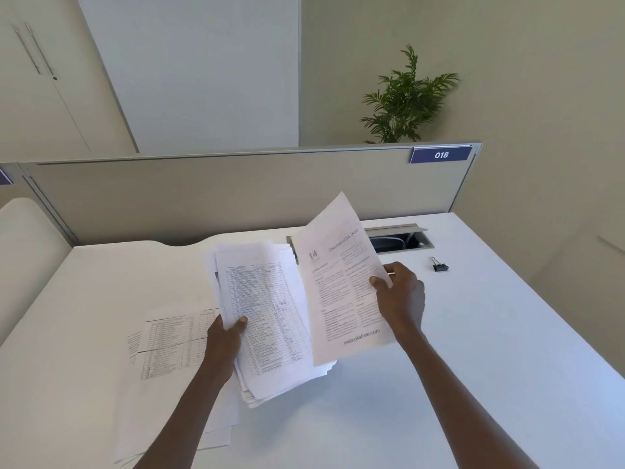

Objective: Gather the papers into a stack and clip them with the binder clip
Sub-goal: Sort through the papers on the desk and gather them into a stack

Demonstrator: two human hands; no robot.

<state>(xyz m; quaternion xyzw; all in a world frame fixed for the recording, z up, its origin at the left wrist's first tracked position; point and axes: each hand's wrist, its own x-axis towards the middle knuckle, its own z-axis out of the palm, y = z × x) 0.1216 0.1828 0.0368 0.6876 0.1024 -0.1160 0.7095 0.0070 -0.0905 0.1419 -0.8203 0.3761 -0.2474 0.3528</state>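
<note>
Toward the left edge of the white desk (490, 333), several loose sheets (169, 340) printed with tables lie flat, partly overlapping one another, with more plain sheets (152, 421) spread nearer the front edge under the left forearm. Just to their right, the left hand (225, 340) is closed on the left edge of a thick, uneven stack of papers (267, 319), thumb pressed on the top page and the other fingers hidden beneath; the stack is raised off the desk and tilted, its top page showing a ruled table, its lower corners fanned out. Overlapping the stack's right side is a single printed page (341, 286) with two columns of text and the number 14 near its top, held upright and slanted; the right hand (400, 296) pinches its right edge, thumb on the printed face and fingers curled behind. Behind that page, at the desk's back edge, a cable tray (406, 240) sits open below the grey partition (236, 194), which carries a blue label (440, 155) reading 018. The black binder clip (439, 265) lies on the desk to the right of the right hand, apart from it, near the back right area, with its wire handles pointing away. A green plant (406, 99) stands behind the partition.
</note>
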